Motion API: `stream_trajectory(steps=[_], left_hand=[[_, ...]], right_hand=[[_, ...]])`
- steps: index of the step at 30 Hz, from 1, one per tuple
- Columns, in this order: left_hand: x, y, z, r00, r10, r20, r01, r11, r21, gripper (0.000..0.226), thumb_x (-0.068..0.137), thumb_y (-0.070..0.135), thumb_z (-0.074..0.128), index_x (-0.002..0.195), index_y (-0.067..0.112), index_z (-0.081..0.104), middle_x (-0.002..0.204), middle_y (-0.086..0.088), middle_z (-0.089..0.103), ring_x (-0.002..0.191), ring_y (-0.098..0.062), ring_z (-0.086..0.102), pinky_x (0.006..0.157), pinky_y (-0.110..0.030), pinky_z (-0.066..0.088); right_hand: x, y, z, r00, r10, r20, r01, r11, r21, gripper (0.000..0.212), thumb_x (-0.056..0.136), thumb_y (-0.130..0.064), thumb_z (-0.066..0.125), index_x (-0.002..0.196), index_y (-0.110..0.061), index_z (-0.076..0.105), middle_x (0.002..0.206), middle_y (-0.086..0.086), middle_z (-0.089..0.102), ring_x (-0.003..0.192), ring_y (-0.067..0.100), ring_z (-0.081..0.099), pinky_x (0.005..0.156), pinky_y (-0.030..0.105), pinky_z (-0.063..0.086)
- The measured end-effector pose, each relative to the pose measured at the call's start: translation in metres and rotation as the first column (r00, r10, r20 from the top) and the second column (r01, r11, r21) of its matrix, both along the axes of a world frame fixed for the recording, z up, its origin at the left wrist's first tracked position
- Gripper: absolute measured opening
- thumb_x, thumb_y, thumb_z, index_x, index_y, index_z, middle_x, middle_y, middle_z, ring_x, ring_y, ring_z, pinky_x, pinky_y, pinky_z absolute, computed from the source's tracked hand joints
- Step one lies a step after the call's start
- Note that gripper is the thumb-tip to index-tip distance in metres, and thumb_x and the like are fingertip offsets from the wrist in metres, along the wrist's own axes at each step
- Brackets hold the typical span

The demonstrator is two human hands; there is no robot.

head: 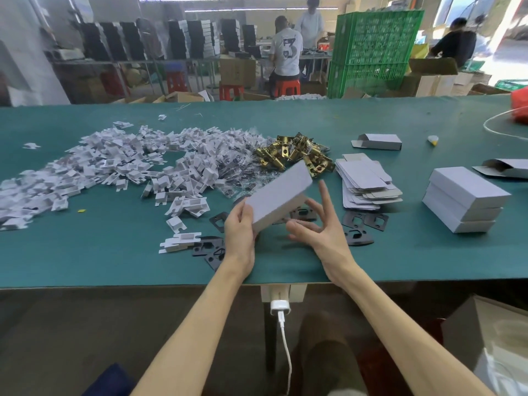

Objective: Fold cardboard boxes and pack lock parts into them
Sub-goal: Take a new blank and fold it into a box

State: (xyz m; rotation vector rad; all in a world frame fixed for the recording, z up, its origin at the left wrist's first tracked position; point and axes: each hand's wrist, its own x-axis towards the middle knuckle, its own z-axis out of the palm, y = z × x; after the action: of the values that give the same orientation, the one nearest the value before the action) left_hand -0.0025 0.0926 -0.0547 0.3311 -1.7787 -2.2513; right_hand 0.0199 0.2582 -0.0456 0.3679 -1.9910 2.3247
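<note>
L hand (239, 224) grips box (278, 195) — R hand (321, 227) open.

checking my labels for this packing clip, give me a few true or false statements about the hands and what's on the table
1. The left hand holds a box. True.
2. The right hand grips the same box. False: its fingers are spread open and grip nothing.
3. The brass latches lie in a pile beyond the held box. True.
4. The closed boxes are stacked on the left side of the table. False: they are stacked on the right side.
5. The flat boxes lie between the brass latches and the closed boxes. True.
</note>
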Motion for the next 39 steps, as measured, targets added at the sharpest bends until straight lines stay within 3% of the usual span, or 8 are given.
stream_trajectory(steps=[4,8,12,19,24,28,35,39], left_hand=[[0.002,0.005,-0.002,0.991,-0.128,-0.040,0.118,0.975,-0.190,0.031,0.110,0.018,0.049,0.133,0.009,0.068,0.125,-0.012,0.072,0.120,-0.039,0.063,0.102,-0.058,0.050],[0.003,0.005,-0.002,0.982,-0.186,-0.039,0.174,0.962,-0.212,0.031,0.109,0.022,0.054,0.133,0.011,0.070,0.125,-0.006,0.074,0.121,-0.034,0.065,0.105,-0.060,0.050],[0.006,0.008,0.001,0.969,-0.247,-0.015,0.231,0.927,-0.296,0.027,0.110,0.025,0.050,0.117,0.026,0.076,0.116,-0.006,0.077,0.115,-0.038,0.066,0.099,-0.056,0.051],[0.012,0.011,0.009,0.858,-0.504,-0.096,0.428,0.806,-0.408,0.050,0.106,0.045,0.039,0.142,0.020,0.062,0.136,0.005,0.069,0.129,-0.010,0.061,0.109,-0.029,0.048],[0.008,0.002,0.016,0.768,-0.638,-0.049,0.606,0.750,-0.266,0.081,0.079,0.074,0.065,0.139,0.019,0.061,0.131,0.004,0.072,0.125,-0.014,0.066,0.104,-0.028,0.052],[-0.002,-0.008,0.022,0.736,-0.677,-0.001,0.642,0.699,-0.317,0.039,0.076,0.052,0.084,0.102,0.023,0.077,0.101,0.001,0.078,0.100,-0.012,0.072,0.085,-0.021,0.054],[-0.007,-0.005,0.010,0.929,-0.361,-0.083,0.356,0.932,-0.061,0.047,0.070,0.046,0.081,0.111,0.022,0.077,0.116,-0.003,0.078,0.114,-0.025,0.071,0.101,-0.045,0.056],[-0.011,-0.006,0.003,0.916,-0.399,-0.048,0.386,0.906,-0.174,0.040,0.078,0.035,0.086,0.113,0.017,0.078,0.115,-0.002,0.079,0.113,-0.022,0.072,0.098,-0.039,0.058]], right_hand=[[-0.001,-0.004,-0.003,0.999,0.011,-0.032,-0.008,0.995,0.100,0.070,0.074,-0.023,0.088,0.135,-0.026,0.054,0.118,-0.013,0.070,0.114,0.002,0.063,0.086,0.014,0.053],[-0.003,0.000,-0.006,0.999,-0.002,-0.037,0.004,0.998,0.059,0.067,0.072,-0.019,0.089,0.128,-0.029,0.053,0.116,-0.017,0.069,0.113,0.000,0.063,0.084,0.012,0.051],[-0.005,-0.002,-0.007,0.998,-0.025,-0.065,0.030,0.996,0.079,0.063,0.076,-0.023,0.088,0.126,-0.034,0.053,0.117,-0.014,0.067,0.115,0.006,0.062,0.085,0.015,0.053],[-0.007,0.000,-0.006,0.990,-0.107,-0.089,0.118,0.985,0.127,0.077,0.078,-0.042,0.085,0.147,-0.038,0.049,0.111,-0.012,0.070,0.105,0.000,0.064,0.083,0.009,0.049],[-0.009,0.001,-0.008,0.998,-0.022,-0.057,0.033,0.978,0.207,0.090,0.068,-0.049,0.083,0.147,-0.050,0.040,0.123,0.008,0.055,0.114,0.012,0.063,0.103,0.031,0.052],[-0.014,0.000,-0.014,0.995,-0.005,-0.097,0.039,0.935,0.353,0.090,0.075,-0.047,0.076,0.153,-0.048,0.032,0.117,0.010,0.048,0.122,0.025,0.052,0.111,0.042,0.044],[-0.008,-0.002,-0.013,0.994,-0.066,-0.085,0.088,0.956,0.279,0.052,0.094,-0.025,0.071,0.142,-0.033,0.054,0.117,0.003,0.056,0.112,0.004,0.061,0.096,0.017,0.050],[-0.023,0.003,-0.005,0.968,-0.248,-0.038,0.250,0.943,0.220,0.028,0.099,-0.012,0.064,0.125,-0.023,0.063,0.110,0.001,0.066,0.103,0.018,0.068,0.092,0.035,0.058]])
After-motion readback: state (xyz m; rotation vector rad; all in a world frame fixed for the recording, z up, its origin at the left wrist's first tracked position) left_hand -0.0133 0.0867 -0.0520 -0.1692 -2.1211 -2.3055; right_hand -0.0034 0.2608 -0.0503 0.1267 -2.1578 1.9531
